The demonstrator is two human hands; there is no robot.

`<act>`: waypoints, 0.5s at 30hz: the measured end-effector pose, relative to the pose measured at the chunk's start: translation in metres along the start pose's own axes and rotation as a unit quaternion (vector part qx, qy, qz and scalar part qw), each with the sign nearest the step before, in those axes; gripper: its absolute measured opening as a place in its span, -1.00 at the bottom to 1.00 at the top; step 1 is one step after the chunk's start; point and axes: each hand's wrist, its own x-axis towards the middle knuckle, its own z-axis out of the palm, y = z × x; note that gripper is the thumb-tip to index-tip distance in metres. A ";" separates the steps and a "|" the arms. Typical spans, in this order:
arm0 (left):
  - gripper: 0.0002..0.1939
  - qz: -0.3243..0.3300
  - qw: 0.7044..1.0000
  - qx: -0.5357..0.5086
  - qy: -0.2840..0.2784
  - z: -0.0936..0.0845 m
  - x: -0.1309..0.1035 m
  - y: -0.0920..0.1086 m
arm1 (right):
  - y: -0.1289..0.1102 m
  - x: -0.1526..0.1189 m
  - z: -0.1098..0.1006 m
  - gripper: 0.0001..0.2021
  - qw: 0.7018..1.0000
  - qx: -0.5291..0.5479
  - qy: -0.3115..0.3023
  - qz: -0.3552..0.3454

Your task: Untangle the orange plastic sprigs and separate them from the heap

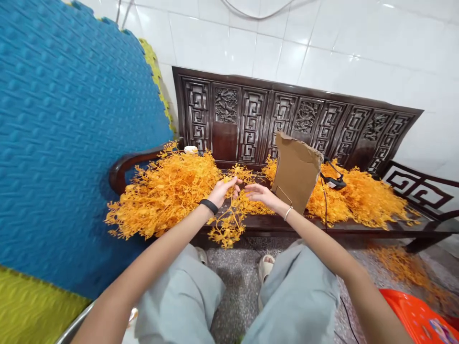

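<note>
My left hand (223, 192), with a black band at the wrist, pinches a yellow-orange artificial plant sprig (228, 228) whose branches hang below the fingers over the bench edge. Close by on the right, my right hand (261, 195) has its fingers stretched out toward the left hand, with nothing visible in them. A large heap of the same orange sprigs (168, 191) lies to the left of my left hand. More loose sprigs (251, 204) lie on the bench under and behind both hands.
A dark carved wooden bench (225, 138) holds everything. An upright cardboard piece (296, 172) stands right of my hands, beside a black strapped device (335, 181) and another orange heap (366, 198). Blue foam mats (71, 119) rise at left. A red plastic stool (416, 315) stands lower right.
</note>
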 end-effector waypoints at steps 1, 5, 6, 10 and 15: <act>-0.69 -0.009 1.000 0.018 -0.011 -0.002 0.004 -0.004 | -0.003 0.009 -0.006 -0.63 1.000 0.013 0.016 -0.005; -0.63 -0.032 0.994 0.087 -0.054 -0.007 0.017 -0.020 | -0.010 0.030 -0.019 -0.67 0.998 -0.004 0.049 -0.025; -0.61 -0.041 0.992 0.100 -0.062 -0.007 0.018 -0.023 | -0.010 0.032 -0.019 -0.67 0.998 -0.026 0.056 -0.031; -0.63 -0.081 0.986 0.130 -0.071 0.000 0.019 -0.034 | -0.006 0.034 -0.017 -0.68 0.995 -0.087 0.033 -0.021; -0.60 -0.103 0.980 0.165 -0.040 0.004 0.023 -0.037 | 0.008 0.052 -0.001 -0.79 0.993 -0.012 0.118 -0.021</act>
